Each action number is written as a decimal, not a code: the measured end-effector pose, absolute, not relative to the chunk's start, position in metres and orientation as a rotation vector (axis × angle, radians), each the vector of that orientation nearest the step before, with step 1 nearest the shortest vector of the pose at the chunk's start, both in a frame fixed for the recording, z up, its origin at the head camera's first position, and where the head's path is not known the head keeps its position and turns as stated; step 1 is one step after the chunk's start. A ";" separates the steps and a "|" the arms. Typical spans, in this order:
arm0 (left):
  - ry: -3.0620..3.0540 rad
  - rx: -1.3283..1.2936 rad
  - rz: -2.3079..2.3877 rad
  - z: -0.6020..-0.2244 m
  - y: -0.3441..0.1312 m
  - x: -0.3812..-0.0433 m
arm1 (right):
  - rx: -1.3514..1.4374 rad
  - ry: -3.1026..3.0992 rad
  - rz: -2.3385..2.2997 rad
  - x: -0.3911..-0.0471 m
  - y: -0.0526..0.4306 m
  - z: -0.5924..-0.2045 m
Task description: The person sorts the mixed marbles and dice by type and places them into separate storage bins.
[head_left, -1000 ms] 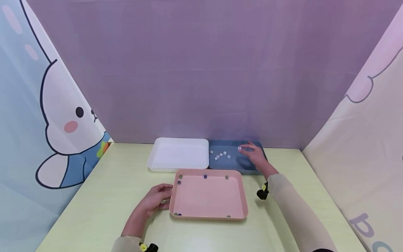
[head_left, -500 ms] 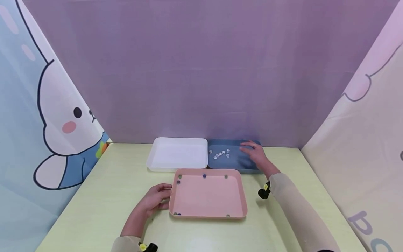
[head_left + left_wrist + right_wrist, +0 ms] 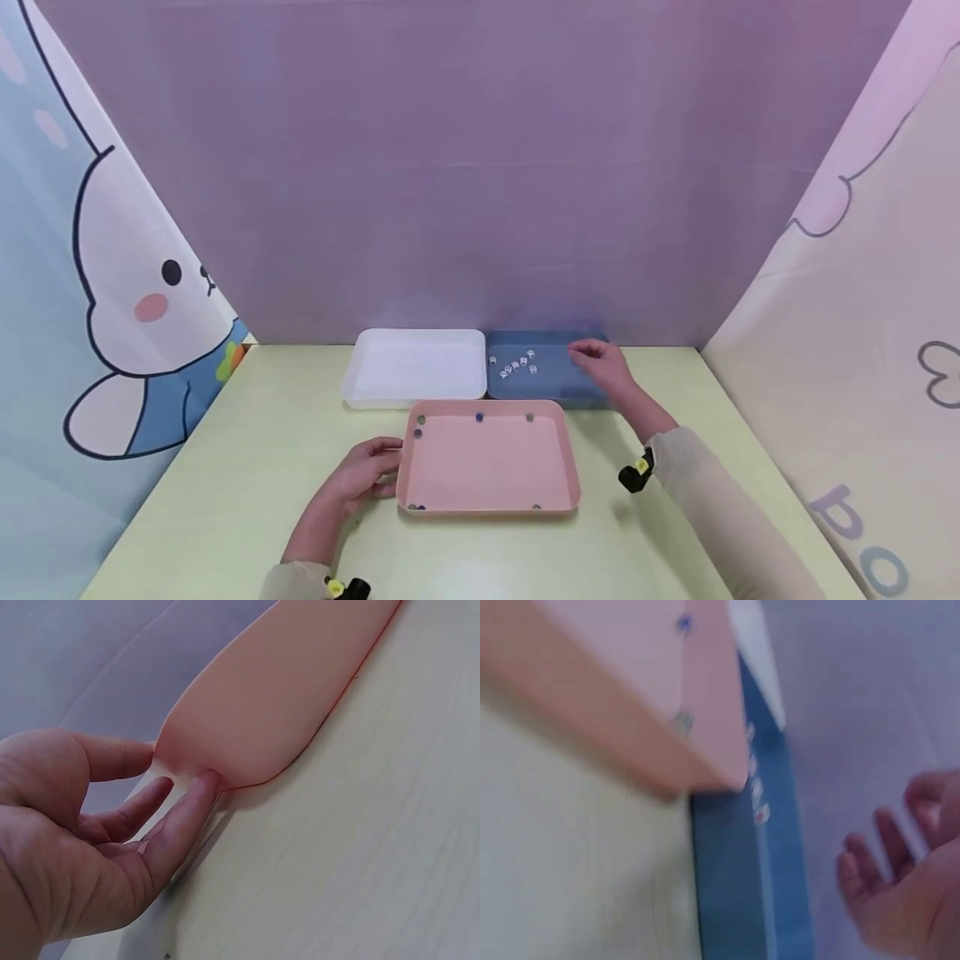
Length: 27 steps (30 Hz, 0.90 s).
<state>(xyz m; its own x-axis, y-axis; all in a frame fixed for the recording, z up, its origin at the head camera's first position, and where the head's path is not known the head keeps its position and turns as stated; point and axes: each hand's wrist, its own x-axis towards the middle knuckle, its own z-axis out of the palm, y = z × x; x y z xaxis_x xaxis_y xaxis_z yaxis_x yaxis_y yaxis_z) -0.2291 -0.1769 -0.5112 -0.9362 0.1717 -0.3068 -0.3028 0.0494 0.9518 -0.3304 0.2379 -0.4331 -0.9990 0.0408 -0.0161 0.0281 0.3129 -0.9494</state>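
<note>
My left hand (image 3: 366, 473) rests against the left side of a pink tray (image 3: 487, 467). In the left wrist view, extended fingertips touch that tray's outer wall (image 3: 247, 712) without curling round it. Several small marbles, among them a blue marble (image 3: 479, 417), lie along the tray's edges. Over the right part of a blue tray (image 3: 555, 387) hovers my right hand (image 3: 606, 367), fingers loosely bent. Nothing shows between those fingers in the right wrist view, where the hand (image 3: 907, 885) is blurred. Several white dice (image 3: 514, 365) lie in the blue tray's left half.
A white tray (image 3: 420, 367) stands left of the blue one, both behind the pink tray. All three are on a pale wooden table (image 3: 480, 558). A purple curtain (image 3: 480, 167) rises behind, and printed cloths (image 3: 142, 250) flank the sides.
A die has left my right fingertips and now lies among the others in the blue tray. The right fingers have drawn closer together. My left hand stays at the pink tray.
</note>
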 end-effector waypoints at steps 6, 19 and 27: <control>1.999 -0.136 1.965 -0.517 -0.181 -0.228 | -0.213 -2.633 1.837 -0.298 0.229 -0.428; 1.970 -0.132 1.962 -0.512 -0.187 -0.229 | -0.290 -2.722 1.847 -0.247 0.224 -0.465; 1.962 -0.094 1.943 -0.511 -0.184 -0.231 | -0.361 -2.771 1.827 -0.226 0.216 -0.479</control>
